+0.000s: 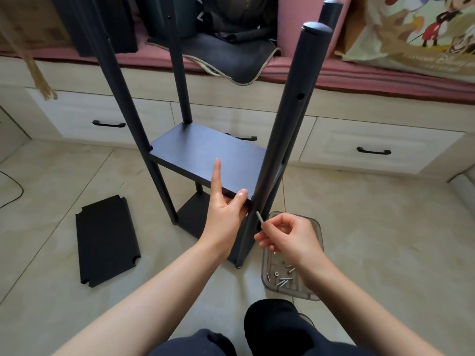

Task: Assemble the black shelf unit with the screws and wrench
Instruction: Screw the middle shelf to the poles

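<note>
Black shelf unit [205, 152], part-built, stands on the tiled floor. Left hand [226, 206] grips the middle shelf's near edge (forefinger straight, thumb on top). Right hand [285, 235] pinches a screw [259, 217] against the near-right post [277, 140]. Loose shelf board [106, 240] lies left; screw tray [290, 278] near right.

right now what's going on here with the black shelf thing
A person is putting together a black shelf unit on the floor. The left hand grips the front edge of the middle shelf, index finger pointing up. The right hand pinches a screw right by the front right pole. More screws lie in a clear tray, and a spare panel lies on the floor.
</note>
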The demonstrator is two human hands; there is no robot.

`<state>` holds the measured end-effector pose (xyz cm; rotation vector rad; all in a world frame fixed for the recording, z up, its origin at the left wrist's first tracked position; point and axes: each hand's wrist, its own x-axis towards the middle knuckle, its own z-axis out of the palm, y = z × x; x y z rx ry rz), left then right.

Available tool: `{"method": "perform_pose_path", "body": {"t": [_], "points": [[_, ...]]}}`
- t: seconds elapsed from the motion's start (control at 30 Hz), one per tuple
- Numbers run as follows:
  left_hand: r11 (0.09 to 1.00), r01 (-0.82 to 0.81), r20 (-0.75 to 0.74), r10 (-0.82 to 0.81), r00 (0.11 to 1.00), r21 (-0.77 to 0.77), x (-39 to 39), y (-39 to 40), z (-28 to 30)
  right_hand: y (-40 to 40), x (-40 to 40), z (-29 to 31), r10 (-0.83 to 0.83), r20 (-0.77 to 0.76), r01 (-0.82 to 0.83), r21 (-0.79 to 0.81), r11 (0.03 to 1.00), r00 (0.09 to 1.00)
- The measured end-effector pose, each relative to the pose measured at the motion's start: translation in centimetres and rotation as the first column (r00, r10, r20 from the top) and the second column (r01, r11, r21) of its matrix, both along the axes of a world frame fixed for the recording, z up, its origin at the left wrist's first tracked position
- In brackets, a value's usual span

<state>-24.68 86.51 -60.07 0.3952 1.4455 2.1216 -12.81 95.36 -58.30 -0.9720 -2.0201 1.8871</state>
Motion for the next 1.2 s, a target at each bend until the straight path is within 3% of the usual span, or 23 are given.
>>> {"method": "perform_pose_path", "body": {"t": [0.2, 0.43, 0.67, 1.03, 1.2], "points": [[0.987, -0.162, 0.191, 0.156, 0.969, 0.016, 0.1, 0.5, 0.2, 0.1, 0.1, 0.3, -0.011, -0.004, 0.011, 0.004, 1.0, 1.0], [0.974, -0.19, 0.461, 0.115, 0.88, 0.121, -1.1, 0.5, 0.6, 0.3, 0.0, 0.7, -0.029, 0.034, 0.032, -0.082, 0.996, 0.999], [0.99, -0.074, 0.443, 0.015, 0.896, 0.118, -1.9, -0.1, 1.1, 1.2, 0.2, 1.3, -0.009, 0.069, 0.017, -0.114, 0.993, 0.998], [0.955, -0.156, 0.51, 0.006, 0.86, 0.252, 0.2, 1.8, 0.6, 1.7, 1.2, 1.7, -0.08, 0.105, 0.085, -0.043, 0.995, 0.991], [0.968, -0.105, 0.539, -0.037, 0.841, 0.23, 0.5, 1.7, 0.6, 2.1, 1.5, 2.0, -0.082, 0.101, 0.085, -0.03, 0.996, 0.992]]}}
